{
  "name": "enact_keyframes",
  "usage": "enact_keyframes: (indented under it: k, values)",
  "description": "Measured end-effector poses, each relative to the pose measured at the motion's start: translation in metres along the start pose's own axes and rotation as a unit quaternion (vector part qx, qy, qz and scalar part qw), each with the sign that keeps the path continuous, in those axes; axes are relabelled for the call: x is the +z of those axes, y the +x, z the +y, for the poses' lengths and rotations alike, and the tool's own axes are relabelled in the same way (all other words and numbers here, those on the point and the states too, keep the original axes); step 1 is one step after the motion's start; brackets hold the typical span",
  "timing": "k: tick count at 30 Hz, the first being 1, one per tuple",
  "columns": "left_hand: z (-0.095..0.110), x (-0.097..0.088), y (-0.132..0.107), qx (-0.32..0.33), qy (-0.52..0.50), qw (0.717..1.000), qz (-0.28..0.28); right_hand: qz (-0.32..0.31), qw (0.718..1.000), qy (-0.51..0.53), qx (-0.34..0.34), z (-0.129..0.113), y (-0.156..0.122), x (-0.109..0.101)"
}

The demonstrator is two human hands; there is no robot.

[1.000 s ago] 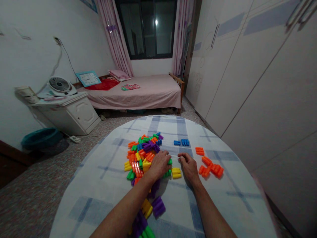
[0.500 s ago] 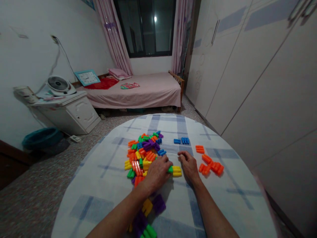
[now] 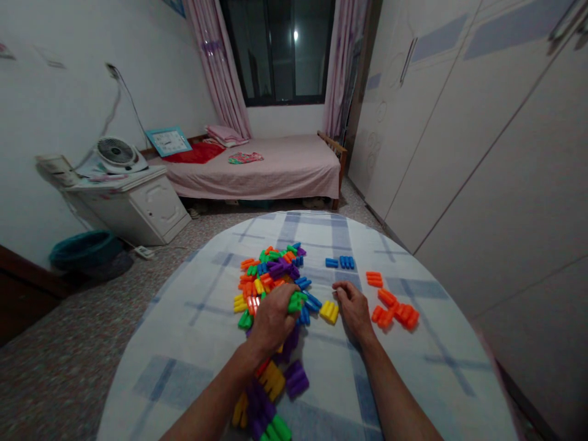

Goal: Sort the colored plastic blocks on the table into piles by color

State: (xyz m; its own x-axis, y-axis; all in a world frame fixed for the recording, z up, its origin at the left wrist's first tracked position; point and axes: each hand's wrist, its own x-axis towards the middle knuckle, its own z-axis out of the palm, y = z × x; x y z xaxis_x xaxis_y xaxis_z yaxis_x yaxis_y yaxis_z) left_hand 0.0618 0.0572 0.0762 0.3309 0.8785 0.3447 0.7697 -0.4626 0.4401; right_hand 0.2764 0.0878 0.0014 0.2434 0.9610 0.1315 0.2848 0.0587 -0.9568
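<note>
My left hand (image 3: 272,316) is curled over the near edge of a mixed pile of coloured plastic blocks (image 3: 271,272), its fingers closed on a green block (image 3: 296,300). Blue blocks (image 3: 309,301) lie just right of it. My right hand (image 3: 353,306) rests on the checked tablecloth (image 3: 193,331) with fingers loosely bent and nothing visible in them, next to a yellow block (image 3: 329,312). To the right lies a group of orange blocks (image 3: 395,313). A small row of blue blocks (image 3: 340,263) sits farther back. More purple, yellow and green blocks (image 3: 271,398) lie under my left forearm.
The round table stands in a bedroom. A pink bed (image 3: 271,171) lies under the dark window at the back. A white cabinet (image 3: 138,205) with a fan (image 3: 114,153) stands at left, a teal basin (image 3: 82,248) on the floor. White wardrobe doors (image 3: 482,135) fill the right.
My left hand has pulled back left from the yellow block and now grips a green block. The yellow block has turned askew. My right hand has barely moved.
</note>
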Motion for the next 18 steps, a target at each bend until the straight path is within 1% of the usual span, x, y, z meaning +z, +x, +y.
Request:
enact_keyframes:
  k: [2,3,4,5,7,9,10,12,14,15,17,18]
  values:
    - [-0.027,-0.015,-0.003,-0.061,0.033,0.992,0.102,-0.002,1.0,0.003,-0.004,0.001,0.001,0.0]
    - [-0.043,-0.021,-0.006,-0.097,0.064,0.984,0.131,-0.003,1.0,0.002,-0.006,0.002,0.001,0.0]
    - [-0.06,-0.026,-0.009,-0.131,0.096,0.976,0.146,-0.004,1.0,0.0,-0.007,0.001,0.001,0.0]
    - [-0.076,-0.03,-0.013,-0.164,0.126,0.967,0.151,-0.004,1.0,-0.002,-0.007,0.001,0.001,0.0]
    - [-0.107,-0.032,-0.023,-0.222,0.176,0.949,0.141,-0.004,1.0,-0.005,-0.004,-0.001,0.001,-0.001]
    - [-0.131,-0.028,-0.034,-0.256,0.209,0.934,0.135,-0.004,1.0,-0.008,0.0,-0.002,0.001,-0.002]
    - [-0.139,-0.024,-0.038,-0.269,0.216,0.928,0.142,-0.004,1.0,-0.01,0.003,-0.003,0.001,-0.002]
    - [-0.148,-0.017,-0.044,-0.287,0.214,0.917,0.176,-0.005,1.0,-0.014,0.006,-0.003,0.001,-0.002]
    - [-0.148,-0.011,-0.047,-0.289,0.205,0.908,0.222,-0.005,1.0,-0.014,0.006,-0.003,0.001,-0.002]
    - [-0.147,-0.01,-0.048,-0.279,0.203,0.908,0.238,-0.003,1.0,-0.013,0.006,-0.002,0.001,-0.002]
    - [-0.143,-0.01,-0.048,-0.252,0.207,0.912,0.247,-0.002,1.0,-0.013,0.006,-0.002,0.001,-0.002]
    - [-0.142,-0.01,-0.048,-0.24,0.208,0.918,0.236,-0.001,1.0,-0.014,0.005,-0.002,0.001,-0.002]
